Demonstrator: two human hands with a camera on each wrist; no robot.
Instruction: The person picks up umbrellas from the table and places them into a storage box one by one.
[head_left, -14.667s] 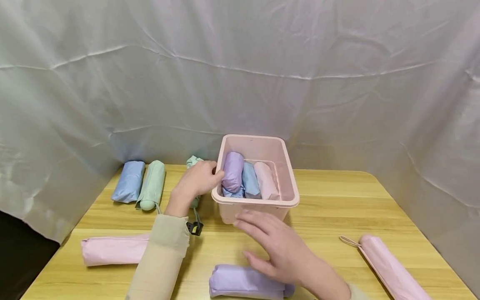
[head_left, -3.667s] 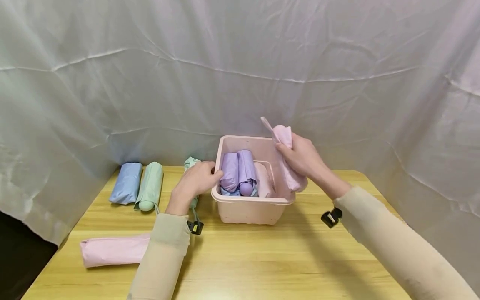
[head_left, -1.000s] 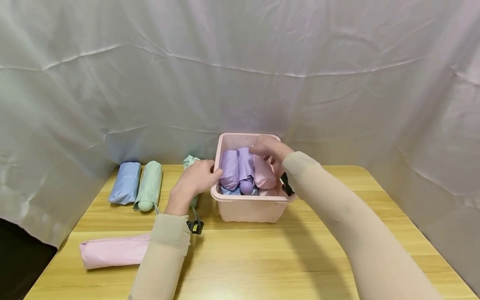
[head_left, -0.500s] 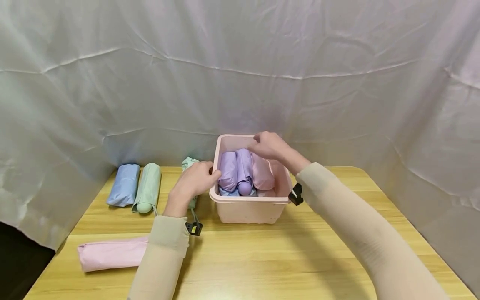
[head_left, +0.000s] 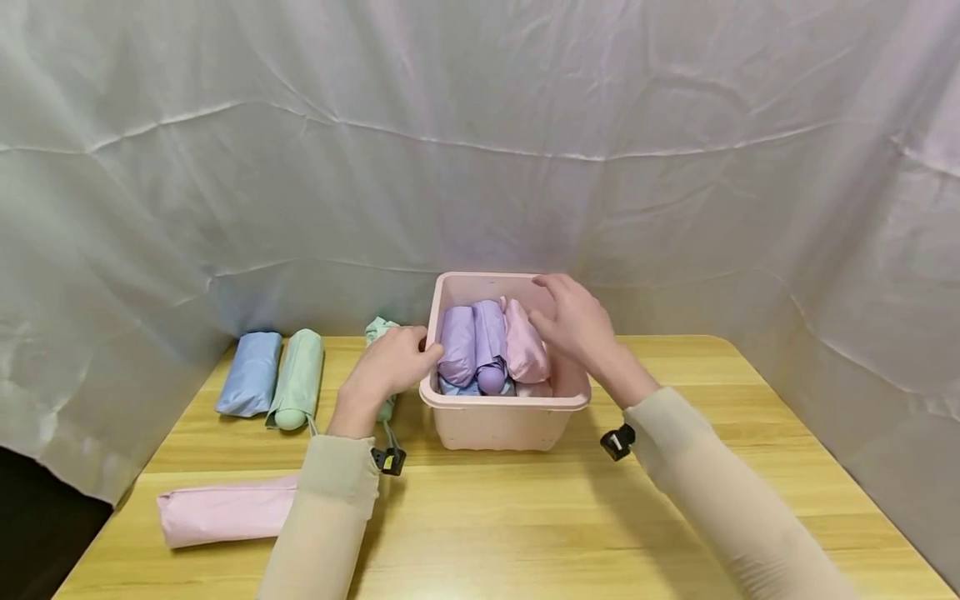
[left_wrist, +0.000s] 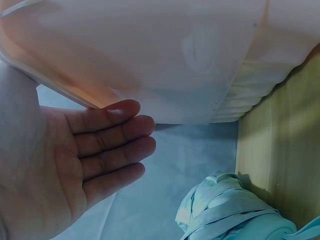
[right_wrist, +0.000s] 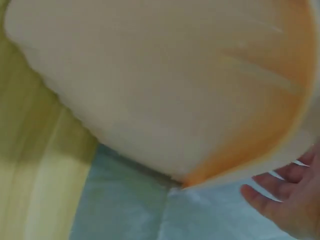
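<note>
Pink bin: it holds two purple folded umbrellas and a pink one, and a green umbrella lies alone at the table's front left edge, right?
Not quite. In the head view the umbrella alone at the front left edge is pink, not green. The pink bin does hold two purple umbrellas and a pink one.

1. A pale pink plastic bin wall fills most of the view, glowing orange toward its rim at the right.
2. Fingertips of the right hand show at the lower right corner, straight, just below the rim.
3. A yellow wooden tabletop runs along the left.
4. Pale crinkled backdrop sheet lies below.
</note>
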